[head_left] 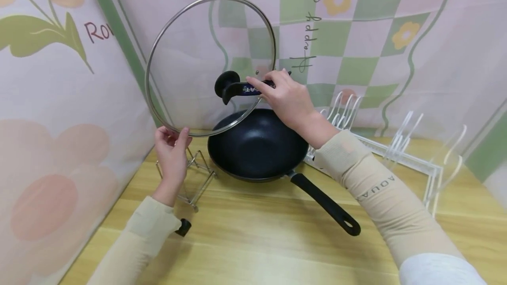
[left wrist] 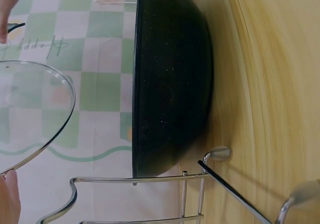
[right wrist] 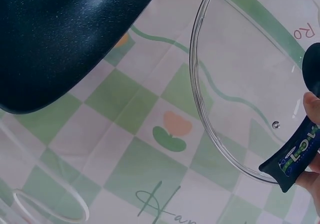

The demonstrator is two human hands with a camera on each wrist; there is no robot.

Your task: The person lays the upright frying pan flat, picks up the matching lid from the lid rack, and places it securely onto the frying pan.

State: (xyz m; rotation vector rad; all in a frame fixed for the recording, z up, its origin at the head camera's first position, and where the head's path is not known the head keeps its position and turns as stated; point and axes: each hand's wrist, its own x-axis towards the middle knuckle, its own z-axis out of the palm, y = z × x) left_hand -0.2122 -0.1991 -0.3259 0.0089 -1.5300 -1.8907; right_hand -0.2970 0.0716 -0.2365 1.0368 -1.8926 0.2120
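A round glass lid [head_left: 198,56] with a metal rim is held up on edge above a black wok [head_left: 259,144]. My right hand [head_left: 291,100] grips the lid's black handle [head_left: 245,89], whose printed label shows in the right wrist view. At the lower left, my left hand [head_left: 173,157] pinches the rim between thumb and fingers; only part of that hand [left wrist: 9,199] shows in the left wrist view. The wok rests on the table with its long handle [head_left: 326,206] pointing toward the front right.
A small metal wire rack [head_left: 202,184] stands left of the wok, below my left hand. Behind my right arm is a white rack [head_left: 404,159] with upright loops. A black piece [head_left: 183,228] shows beside my left sleeve. Patterned cloth [head_left: 356,34] hangs behind the wooden table [head_left: 253,241].
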